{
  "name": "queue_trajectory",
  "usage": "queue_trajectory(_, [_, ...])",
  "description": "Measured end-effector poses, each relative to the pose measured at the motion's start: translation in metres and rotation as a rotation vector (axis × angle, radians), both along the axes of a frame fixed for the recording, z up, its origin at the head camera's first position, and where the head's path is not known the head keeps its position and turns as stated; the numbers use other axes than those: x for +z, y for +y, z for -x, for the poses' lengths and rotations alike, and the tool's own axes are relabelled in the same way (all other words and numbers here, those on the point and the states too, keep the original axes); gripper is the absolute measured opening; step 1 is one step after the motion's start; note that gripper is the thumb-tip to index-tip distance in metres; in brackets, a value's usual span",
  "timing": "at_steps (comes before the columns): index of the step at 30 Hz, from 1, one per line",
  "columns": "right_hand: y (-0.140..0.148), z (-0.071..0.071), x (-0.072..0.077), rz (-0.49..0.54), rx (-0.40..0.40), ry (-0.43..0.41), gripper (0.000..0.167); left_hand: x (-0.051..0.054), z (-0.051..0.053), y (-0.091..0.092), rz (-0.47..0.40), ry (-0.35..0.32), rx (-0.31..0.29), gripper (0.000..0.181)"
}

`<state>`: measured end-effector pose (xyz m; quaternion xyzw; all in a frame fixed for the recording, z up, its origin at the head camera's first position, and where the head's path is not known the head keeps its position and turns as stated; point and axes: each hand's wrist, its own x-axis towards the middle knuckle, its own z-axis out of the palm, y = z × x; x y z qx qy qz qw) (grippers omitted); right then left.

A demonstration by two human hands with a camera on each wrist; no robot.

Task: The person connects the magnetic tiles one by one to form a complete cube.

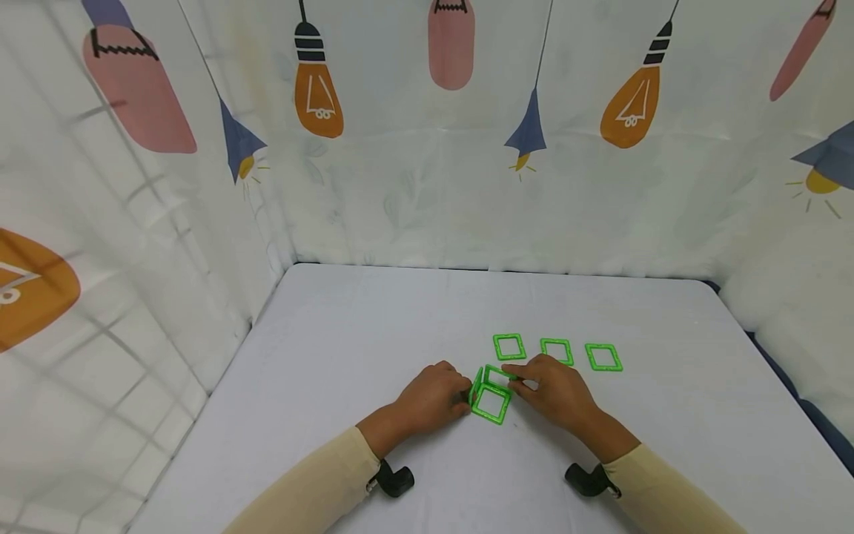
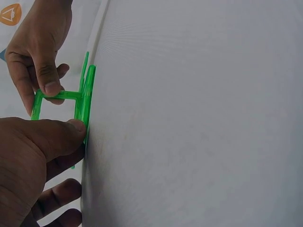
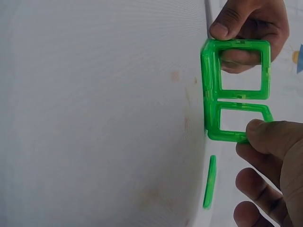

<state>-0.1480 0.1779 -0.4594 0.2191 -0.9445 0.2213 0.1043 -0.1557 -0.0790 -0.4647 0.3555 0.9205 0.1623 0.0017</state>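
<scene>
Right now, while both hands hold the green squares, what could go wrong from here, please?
A narrow gap shows between the left-hand square and the right-hand square, so either might tip if the left hand or right hand lets go too early. In the head view, the right hand also partly hides the middle loose square, so a forward slip could perhaps push it.
</scene>
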Motion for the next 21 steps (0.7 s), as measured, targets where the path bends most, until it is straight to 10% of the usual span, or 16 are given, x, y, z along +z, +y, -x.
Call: queue_trajectory(21, [-0.0049, 0.0007, 0.0003, -0.045, -0.017, -0.026, 0.044, 0.0012, -0.0001, 0.0001, -0.008, -0.007, 0.010, 0.009])
